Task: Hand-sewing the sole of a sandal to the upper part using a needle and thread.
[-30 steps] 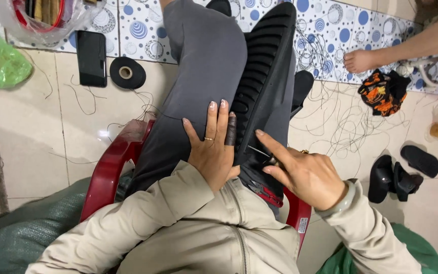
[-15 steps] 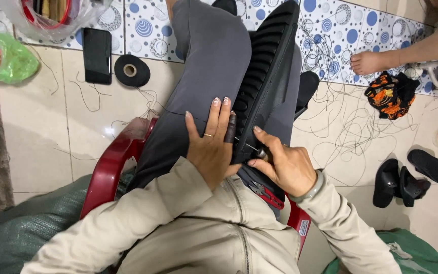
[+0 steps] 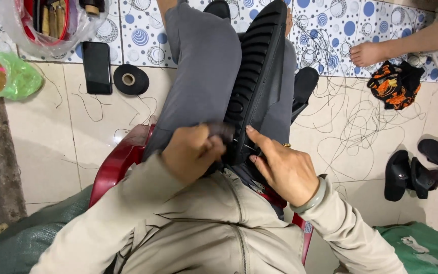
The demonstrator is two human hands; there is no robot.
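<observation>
Black shoe (image 3: 259, 76) lies sole-up along lap, heel toward body. Left hand (image 3: 192, 152) fisted around dark tool handle at heel. Right hand (image 3: 282, 170) pinches heel edge beside it.

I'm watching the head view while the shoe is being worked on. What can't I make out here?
- Left hand: motion-blurred at the fingers, so what it grips beside the black shoe is unclear.
- Right hand: fingertips press the shoe's edge; any needle there is too small to tell.
- Shoe heel end: hidden behind both hands.
- Plastic bag of tools: cut off by the top edge.
- Another person's foot: the rest is cut off at the right edge.
</observation>
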